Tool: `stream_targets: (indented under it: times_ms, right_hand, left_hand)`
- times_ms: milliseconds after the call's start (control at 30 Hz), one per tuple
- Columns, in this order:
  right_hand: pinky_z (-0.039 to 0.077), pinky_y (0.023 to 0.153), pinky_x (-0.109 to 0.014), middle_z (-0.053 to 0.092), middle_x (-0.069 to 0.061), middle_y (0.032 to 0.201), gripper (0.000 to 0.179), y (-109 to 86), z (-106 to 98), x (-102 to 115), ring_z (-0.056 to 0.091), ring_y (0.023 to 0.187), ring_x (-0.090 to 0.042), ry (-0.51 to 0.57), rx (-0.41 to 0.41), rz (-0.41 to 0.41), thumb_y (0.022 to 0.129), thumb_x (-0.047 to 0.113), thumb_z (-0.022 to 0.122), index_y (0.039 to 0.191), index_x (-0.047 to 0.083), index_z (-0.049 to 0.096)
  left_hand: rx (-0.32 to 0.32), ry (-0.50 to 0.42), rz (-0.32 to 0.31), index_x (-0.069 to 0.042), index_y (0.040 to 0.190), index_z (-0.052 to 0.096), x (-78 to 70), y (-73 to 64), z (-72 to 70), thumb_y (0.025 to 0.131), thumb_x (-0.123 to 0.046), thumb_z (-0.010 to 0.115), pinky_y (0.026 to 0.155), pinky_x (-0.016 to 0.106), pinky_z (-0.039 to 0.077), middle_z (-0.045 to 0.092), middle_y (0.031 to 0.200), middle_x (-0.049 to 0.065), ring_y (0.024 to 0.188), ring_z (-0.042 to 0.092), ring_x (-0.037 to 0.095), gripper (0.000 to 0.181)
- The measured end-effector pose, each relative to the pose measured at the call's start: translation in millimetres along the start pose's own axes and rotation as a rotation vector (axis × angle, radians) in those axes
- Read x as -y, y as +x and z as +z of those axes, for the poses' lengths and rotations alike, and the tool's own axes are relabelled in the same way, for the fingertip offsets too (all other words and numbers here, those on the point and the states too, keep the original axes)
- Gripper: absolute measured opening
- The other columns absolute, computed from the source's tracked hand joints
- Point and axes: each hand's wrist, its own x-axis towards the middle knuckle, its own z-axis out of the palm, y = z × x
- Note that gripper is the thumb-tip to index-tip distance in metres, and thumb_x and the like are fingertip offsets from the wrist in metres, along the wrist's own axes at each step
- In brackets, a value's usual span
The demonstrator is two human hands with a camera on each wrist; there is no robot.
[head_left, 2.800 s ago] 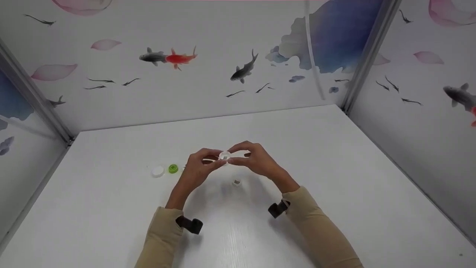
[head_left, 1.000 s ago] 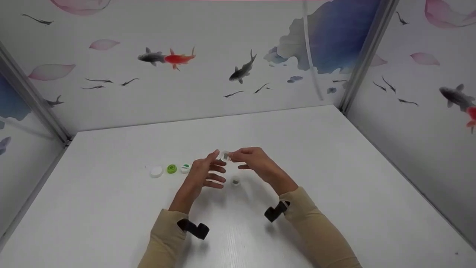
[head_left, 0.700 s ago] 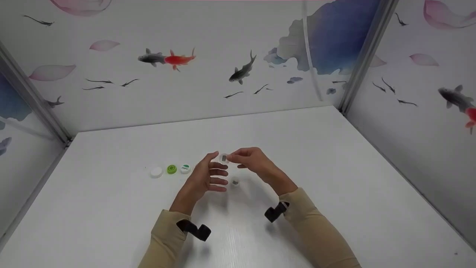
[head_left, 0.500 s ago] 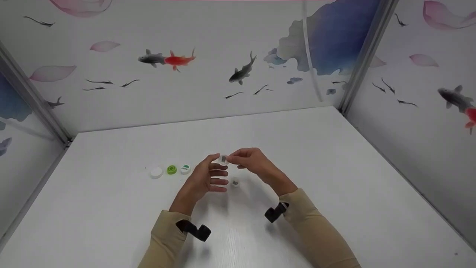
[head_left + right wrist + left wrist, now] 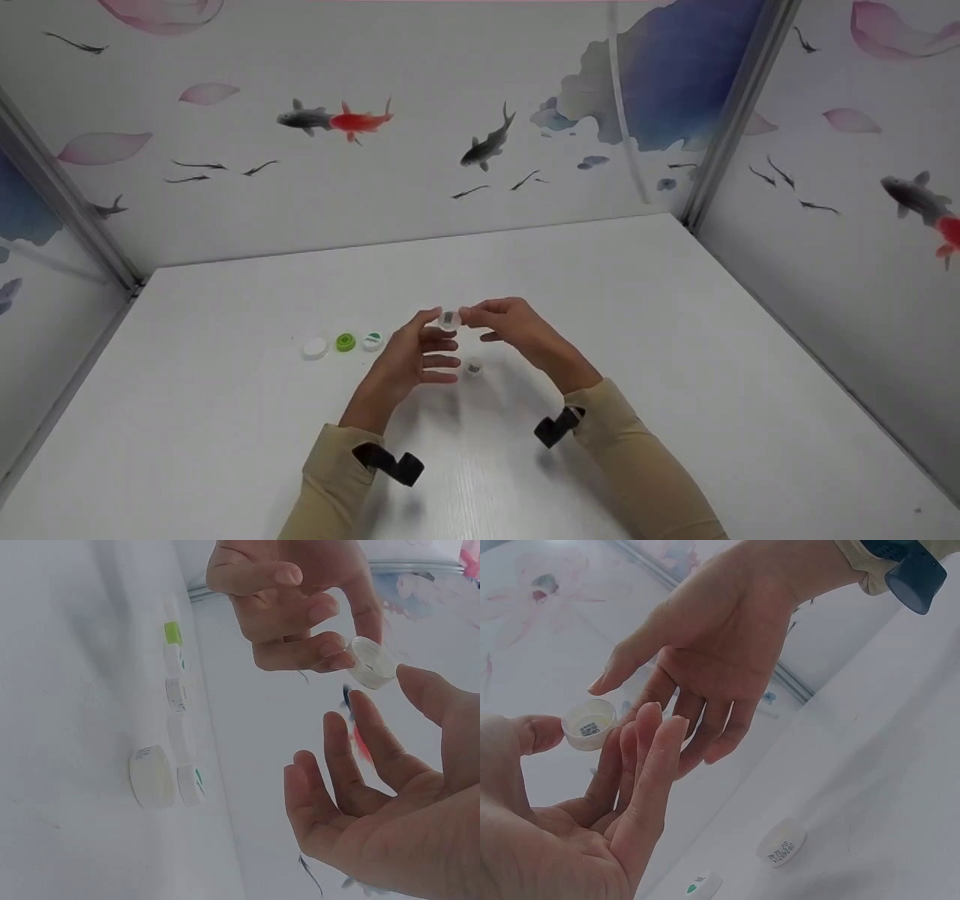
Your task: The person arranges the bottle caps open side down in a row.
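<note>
In the head view my left hand [image 5: 409, 352] pinches a small round white bottle cap [image 5: 448, 320] between thumb and index finger, above the table. The left wrist view shows a square printed code inside the cap [image 5: 589, 726]. The other left fingers are spread. My right hand [image 5: 517, 326] is just to the right of the cap. Its thumb and index finger are close to the rim with a slight gap, and the right wrist view shows its fingers [image 5: 375, 727] loosely bent around nothing. A second white cap [image 5: 473, 368] with dark print lies on the table below the hands.
Left of the left hand, a plain white cap [image 5: 315, 348], a green cap [image 5: 346, 343] and a white cap with a green mark [image 5: 373, 342] lie in a row on the white table [image 5: 600, 300]. Printed panels [image 5: 420, 187] stand behind and at both sides.
Earlier both hands held the cap, then the right fingers alone while the left hand spread. Now the left thumb and index finger have it and the right fingertips are off the rim.
</note>
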Motion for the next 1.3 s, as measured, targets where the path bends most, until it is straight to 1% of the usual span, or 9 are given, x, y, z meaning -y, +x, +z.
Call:
stream_targets:
  times_ms: [100, 367, 600, 733, 800, 933, 1033, 1133, 1300]
  right_hand:
    - [0.053, 0.105, -0.039, 0.070, -0.006, 0.124, 0.039, 0.2, -1.9, 0.5, 0.060, 0.125, -0.022, 0.010, -0.004, 0.025, 0.097, 0.042, 0.065, 0.116, 0.009, 0.073]
    - [0.053, 0.105, -0.041, 0.070, -0.006, 0.126, 0.041, -2.6, -5.5, 2.2, 0.060, 0.127, -0.024, -0.015, 0.003, 0.057, 0.095, 0.044, 0.066, 0.115, 0.010, 0.075]
    - [0.051, 0.107, -0.042, 0.066, -0.007, 0.132, 0.043, -2.6, -8.2, 1.0, 0.059, 0.129, -0.026, -0.028, 0.009, 0.044, 0.094, 0.043, 0.068, 0.121, 0.009, 0.071]
    - [0.050, 0.108, -0.043, 0.065, -0.007, 0.134, 0.044, -3.3, -9.1, 0.8, 0.058, 0.130, -0.026, -0.047, 0.025, 0.020, 0.094, 0.041, 0.068, 0.123, 0.009, 0.070]
    - [0.049, 0.109, -0.043, 0.066, -0.006, 0.132, 0.043, -3.7, -9.4, 0.5, 0.058, 0.129, -0.025, -0.058, 0.030, 0.011, 0.093, 0.041, 0.069, 0.124, 0.011, 0.070]
    - [0.046, 0.111, -0.050, 0.068, -0.003, 0.128, 0.042, -4.2, -10.2, -1.2, 0.062, 0.123, -0.026, -0.089, 0.030, -0.015, 0.092, 0.043, 0.071, 0.123, 0.015, 0.071]
    - [0.044, 0.111, -0.055, 0.069, -0.002, 0.125, 0.039, -3.9, -11.3, -4.1, 0.062, 0.119, -0.026, -0.115, 0.028, -0.042, 0.092, 0.042, 0.071, 0.122, 0.017, 0.071]
    - [0.046, 0.110, -0.053, 0.071, -0.002, 0.123, 0.035, -2.9, -12.5, -7.5, 0.063, 0.117, -0.023, -0.135, 0.034, -0.077, 0.093, 0.038, 0.071, 0.122, 0.018, 0.071]
    - [0.050, 0.106, -0.045, 0.071, -0.003, 0.121, 0.030, -1.0, -14.4, -12.6, 0.064, 0.117, -0.021, -0.145, 0.059, -0.139, 0.095, 0.031, 0.070, 0.122, 0.017, 0.071]
  left_hand:
    - [-0.005, 0.022, 0.016, -0.004, 0.118, 0.064, 0.4, 0.0, -0.2, 0.098, -0.057, 0.047, 0.077, 0.039, 0.063, 0.067, 0.110, 0.013, 0.094, 0.072, 0.028, 0.059]
    - [-0.008, 0.145, 0.084, -0.005, 0.119, 0.066, -0.4, -0.8, 1.0, 0.097, -0.055, 0.051, 0.075, 0.039, 0.063, 0.065, 0.111, 0.014, 0.092, 0.072, 0.025, 0.057]
    - [-0.025, 0.163, 0.121, -0.005, 0.125, 0.064, 0.1, 1.0, 1.2, 0.097, -0.050, 0.057, 0.074, 0.039, 0.064, 0.065, 0.115, 0.017, 0.090, 0.073, 0.023, 0.054]
    - [-0.030, 0.198, 0.149, -0.004, 0.129, 0.062, 0.8, 2.9, 1.4, 0.096, -0.047, 0.061, 0.073, 0.039, 0.064, 0.065, 0.120, 0.022, 0.090, 0.073, 0.022, 0.054]
    - [-0.032, 0.220, 0.169, -0.005, 0.127, 0.063, 1.2, 3.7, 1.3, 0.096, -0.045, 0.062, 0.074, 0.038, 0.064, 0.065, 0.121, 0.022, 0.091, 0.074, 0.021, 0.050]
    - [-0.034, 0.247, 0.234, -0.006, 0.121, 0.065, 2.9, 5.1, 0.5, 0.095, -0.042, 0.065, 0.075, 0.038, 0.064, 0.066, 0.117, 0.018, 0.095, 0.073, 0.021, 0.044]
    - [-0.025, 0.253, 0.278, -0.008, 0.120, 0.067, 4.7, 6.3, -0.5, 0.095, -0.039, 0.068, 0.076, 0.038, 0.064, 0.067, 0.114, 0.013, 0.100, 0.072, 0.025, 0.040]
    - [-0.015, 0.269, 0.315, -0.008, 0.120, 0.067, 7.1, 7.3, -2.1, 0.094, -0.036, 0.069, 0.077, 0.037, 0.063, 0.068, 0.114, 0.011, 0.103, 0.070, 0.026, 0.038]
    - [0.005, 0.301, 0.339, -0.006, 0.123, 0.067, 10.2, 8.8, -5.3, 0.093, -0.031, 0.072, 0.080, 0.037, 0.063, 0.067, 0.118, 0.013, 0.102, 0.067, 0.021, 0.039]
